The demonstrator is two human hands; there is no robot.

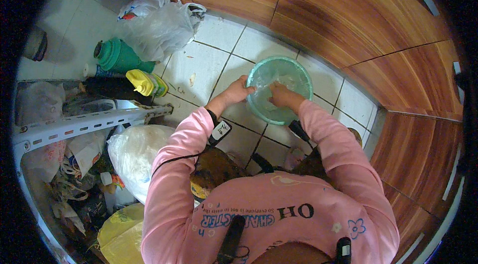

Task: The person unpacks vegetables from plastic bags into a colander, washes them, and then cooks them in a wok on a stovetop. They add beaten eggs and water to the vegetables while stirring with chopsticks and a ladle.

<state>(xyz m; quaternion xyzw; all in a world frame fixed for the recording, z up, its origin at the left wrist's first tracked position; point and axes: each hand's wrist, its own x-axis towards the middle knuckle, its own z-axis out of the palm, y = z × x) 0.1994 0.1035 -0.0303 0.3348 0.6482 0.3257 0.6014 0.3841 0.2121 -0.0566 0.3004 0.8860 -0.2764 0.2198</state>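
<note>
A translucent green plastic basin (304, 69) stands on the tiled floor in front of me. My left hand (239, 90) grips its left rim, with the thumb over the edge. Inside the basin, my right hand (283, 96) is low with its fingers bent. Something clear and shiny, perhaps thin plastic or water, shows by those fingers; whether they hold it I cannot tell.
Wood-look tiled panels (313, 10) rise beyond the basin and on the right. At left are a white plastic bag (157, 28), a green plastic object (117, 56), a yellow bottle (149, 82) and a slotted metal shelf frame (93, 120). A stuffed white bag (136, 155) sits nearer me.
</note>
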